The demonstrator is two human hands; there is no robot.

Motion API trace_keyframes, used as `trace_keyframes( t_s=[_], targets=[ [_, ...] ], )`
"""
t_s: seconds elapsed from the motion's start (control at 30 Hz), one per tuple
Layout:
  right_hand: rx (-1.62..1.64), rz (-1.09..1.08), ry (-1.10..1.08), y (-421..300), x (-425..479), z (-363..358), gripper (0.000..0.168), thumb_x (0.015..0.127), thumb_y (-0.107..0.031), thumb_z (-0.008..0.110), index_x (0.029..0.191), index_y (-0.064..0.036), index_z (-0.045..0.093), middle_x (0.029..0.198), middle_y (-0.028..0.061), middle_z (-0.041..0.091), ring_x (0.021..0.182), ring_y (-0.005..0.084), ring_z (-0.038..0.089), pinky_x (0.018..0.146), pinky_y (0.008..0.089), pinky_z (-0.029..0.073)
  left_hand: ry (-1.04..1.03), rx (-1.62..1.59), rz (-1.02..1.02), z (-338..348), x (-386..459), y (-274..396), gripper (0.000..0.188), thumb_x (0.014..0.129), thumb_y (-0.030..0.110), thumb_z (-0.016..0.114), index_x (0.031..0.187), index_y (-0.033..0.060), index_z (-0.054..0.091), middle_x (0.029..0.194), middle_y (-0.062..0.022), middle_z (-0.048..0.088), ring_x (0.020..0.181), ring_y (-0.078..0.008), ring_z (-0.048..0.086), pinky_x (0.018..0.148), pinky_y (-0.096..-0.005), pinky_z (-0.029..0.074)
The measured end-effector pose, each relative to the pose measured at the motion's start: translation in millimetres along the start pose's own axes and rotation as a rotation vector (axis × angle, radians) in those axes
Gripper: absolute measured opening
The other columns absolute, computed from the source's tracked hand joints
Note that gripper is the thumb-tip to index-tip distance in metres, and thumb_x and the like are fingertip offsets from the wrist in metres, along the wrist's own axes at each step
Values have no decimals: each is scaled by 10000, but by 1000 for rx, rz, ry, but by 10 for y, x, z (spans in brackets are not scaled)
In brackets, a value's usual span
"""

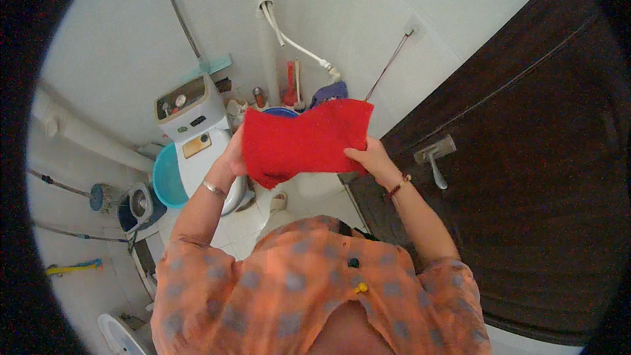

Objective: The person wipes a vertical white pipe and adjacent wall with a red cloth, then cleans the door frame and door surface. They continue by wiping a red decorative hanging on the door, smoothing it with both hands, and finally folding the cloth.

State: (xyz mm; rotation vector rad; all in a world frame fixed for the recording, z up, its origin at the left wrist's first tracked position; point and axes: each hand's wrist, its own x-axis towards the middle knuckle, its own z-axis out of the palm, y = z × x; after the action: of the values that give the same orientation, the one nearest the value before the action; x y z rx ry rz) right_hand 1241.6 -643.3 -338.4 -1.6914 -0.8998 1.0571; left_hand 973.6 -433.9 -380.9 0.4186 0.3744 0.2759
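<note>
A red cloth (pixel 300 143) is stretched between my two hands, in front of my body. My left hand (pixel 235 155) grips its left edge; the fingers are mostly hidden behind the fabric. On the right side my right hand (pixel 369 158) pinches the cloth, thumb on top. The cloth's lower left corner hangs in a fold. Behind it, part of a blue basin (pixel 282 112) and a purple cloth (pixel 329 94) show. To the left of my left hand is a white toilet (pixel 194 162) with its tank top off and a phone (pixel 196 145) lying on the lid.
A turquoise basin (pixel 168 177) stands beside the toilet. Farther left are a mop bucket (pixel 140 204) and a mop head (pixel 102 197). A dark wooden door (pixel 522 158) with a metal handle (pixel 436 170) is close on my right. A white hose (pixel 300 47) hangs from the wall.
</note>
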Motion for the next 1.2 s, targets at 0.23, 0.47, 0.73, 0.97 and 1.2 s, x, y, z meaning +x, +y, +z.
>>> trace_keyframes(
  t_s=[0.23, 0.47, 0.73, 0.97, 1.2],
  targets=[
    [128, 27, -6, -133, -9, -434, 261, 949, -138, 574, 1145, 7, 668, 1067, 41, 700, 940, 155, 650, 852, 303, 510, 98, 180, 64, -1, -146, 125, 476, 939, 378, 600, 1261, 28, 572, 1265, -126, 629, 1153, -257, 606, 1023, -426, 462],
    [-15, -46, 353, -24, 117, -621, 450, 889, -113, 675, 1308, -11, 547, 1049, 98, 693, 926, 176, 662, 816, 327, 536, 352, 539, 144, -4, -207, 396, 353, 918, 166, 639, 1232, 16, 582, 1120, -83, 685, 953, -190, 679, 872, -346, 546],
    [53, -155, -84, -143, -31, -603, 630, 866, -52, 688, 1436, -67, 419, 1088, 70, 659, 943, 153, 630, 900, 313, 511, 687, 980, 340, -67, -208, 340, 304, 941, 166, 611, 1207, 18, 607, 1040, -65, 681, 852, -149, 664, 730, -316, 560],
    [-996, -273, -6, -13, -184, -477, 382, 782, -144, 702, 1152, -75, 637, 1134, 142, 592, 1073, 347, 575, 950, 401, 469, 355, 1065, -17, -125, -378, 358, 207, 891, 230, 692, 1016, 67, 713, 879, -7, 679, 756, -92, 611, 660, -250, 489],
    [-791, -539, 86, 251, -121, -534, 230, 781, -244, 714, 871, -33, 721, 1135, 174, 663, 1013, 309, 641, 848, 420, 515, 227, 1979, 247, -237, -416, 81, 383, 735, 294, 834, 1005, 45, 724, 898, -129, 701, 835, -263, 664, 892, -380, 481]
  ],
)
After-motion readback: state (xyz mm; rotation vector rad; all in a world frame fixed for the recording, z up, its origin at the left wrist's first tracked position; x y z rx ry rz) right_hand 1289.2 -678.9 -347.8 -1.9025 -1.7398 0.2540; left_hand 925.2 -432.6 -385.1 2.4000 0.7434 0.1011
